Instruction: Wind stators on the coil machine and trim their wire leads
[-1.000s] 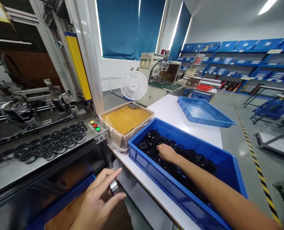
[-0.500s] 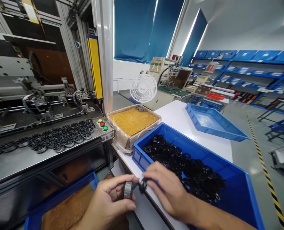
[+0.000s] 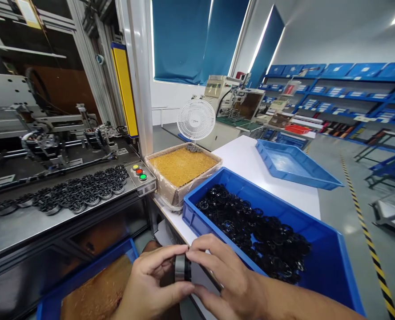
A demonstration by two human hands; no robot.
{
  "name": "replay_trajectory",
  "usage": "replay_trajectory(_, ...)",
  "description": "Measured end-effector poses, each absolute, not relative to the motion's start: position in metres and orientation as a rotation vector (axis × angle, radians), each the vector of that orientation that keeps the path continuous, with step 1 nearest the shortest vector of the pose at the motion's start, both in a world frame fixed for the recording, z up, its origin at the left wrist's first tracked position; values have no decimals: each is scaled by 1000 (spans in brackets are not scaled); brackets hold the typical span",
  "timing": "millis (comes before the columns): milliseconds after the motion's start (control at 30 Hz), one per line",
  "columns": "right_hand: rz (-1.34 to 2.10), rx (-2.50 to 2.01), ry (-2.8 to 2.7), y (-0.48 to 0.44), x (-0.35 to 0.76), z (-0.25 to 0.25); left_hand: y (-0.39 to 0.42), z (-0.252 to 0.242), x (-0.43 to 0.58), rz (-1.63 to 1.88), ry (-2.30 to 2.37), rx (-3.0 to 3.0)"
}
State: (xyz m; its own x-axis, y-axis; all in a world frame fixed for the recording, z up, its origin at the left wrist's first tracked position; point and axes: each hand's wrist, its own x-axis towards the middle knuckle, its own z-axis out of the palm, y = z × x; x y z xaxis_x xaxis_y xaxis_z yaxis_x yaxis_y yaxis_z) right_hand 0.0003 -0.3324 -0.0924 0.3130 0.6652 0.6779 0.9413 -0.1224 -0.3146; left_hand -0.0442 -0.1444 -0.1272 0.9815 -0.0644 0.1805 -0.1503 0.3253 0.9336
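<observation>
Pinching a gray ring point(image 3: 180, 269) between left hand point(image 3: 151, 280) and right hand point(image 3: 232, 278), you're holding it near the table point(image 3: 242, 162) edge, fan point(image 3: 196, 120) label illegible.

Smooth metal ring point(image 3: 180, 268), glossy black plastic parts point(image 3: 279, 246), blue plastic bin point(image 3: 284, 210).

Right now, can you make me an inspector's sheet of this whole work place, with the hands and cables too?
Surface: white table under the blue bin; metal ledge holding many black-topped rings.
Job's things: grey ring with a black part against its side; loose black pieces heaped in the blue bin.
Clutter: light-blue tray on the white table.
Hands: left hand grips the grey ring; right hand pinches at the black part.
Cables: black cable on the machine behind.
Surroundings: white fan, blue shelves.
</observation>
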Motion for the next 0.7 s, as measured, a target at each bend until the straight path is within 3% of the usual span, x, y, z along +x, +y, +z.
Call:
replay_trajectory(333,-722,-1891,-1586,-333,6,-95,-142,-124,-47,-43,-222,1124)
replay_trajectory(700,-720,-1902,-1564,-334,7,-92,-142,-121,-45,-70,-225,1085)
